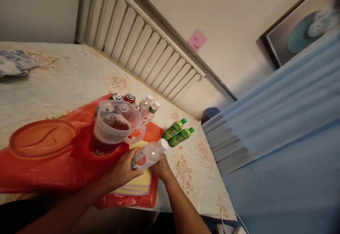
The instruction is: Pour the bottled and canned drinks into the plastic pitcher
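A clear bottle with a white cap and a grapefruit picture on its label is tilted, cap toward the upper right. Wrapped round its lower part is my left hand, closed on it. My right hand is at the bottle's far side near the cap end; its fingers are hidden behind the bottle. Just beyond stands a translucent plastic pitcher with a handle, holding dark, foamy liquid. Under my hands lies a folded yellow cloth with a pale purple edge, on red plastic sheeting.
A round orange lid lies left of the pitcher. Behind it stand drink cans and two white-capped bottles. Two green bottles are at right on the flowered tablecloth. A radiator lines the wall; a blue curtain hangs right.
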